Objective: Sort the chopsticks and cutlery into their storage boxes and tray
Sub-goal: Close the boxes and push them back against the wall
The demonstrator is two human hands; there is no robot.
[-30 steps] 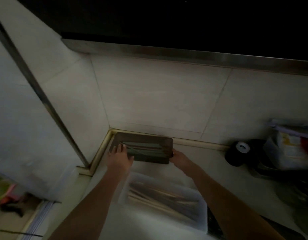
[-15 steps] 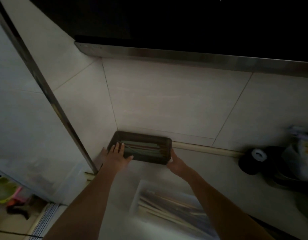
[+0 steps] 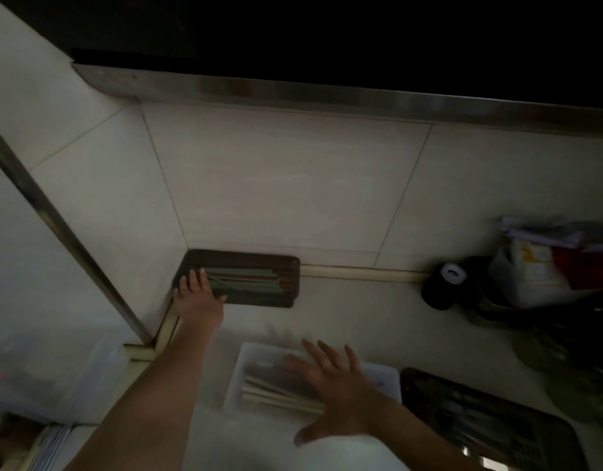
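Moved: right hand [image 3: 330, 389] has left the dark box's right end and now hovers, blurred, over the white box; left hand [image 3: 198, 298] stays at the dark box's left end; the dark box now sits pushed into the wall corner
Left hand: fingers straight and slightly spread, lying on the left rim of the dark chopstick box [image 3: 239, 278]; nothing pinched
Right hand: palm down, fingers spread wide, holding nothing; whether it touches the contents below cannot be told
Storage boxes: two; the dark one in the corner against the tiled wall [image 3: 293, 185], the white plastic box [image 3: 240, 379] nearer the person, well apart from it on the counter [image 3: 354, 317]
Chopsticks: one bundle of greenish and reddish sticks [image 3: 249, 279] lying lengthwise in the dark box; one pile of pale sticks [image 3: 276, 392] in the white box; single sticks too dim to count
Tray: one dark cutlery tray [image 3: 490, 426] just right of the white box; contents unclear
Other: one black tape roll [image 3: 444, 289] by the wall; one plastic bag [image 3: 527, 273] to its right
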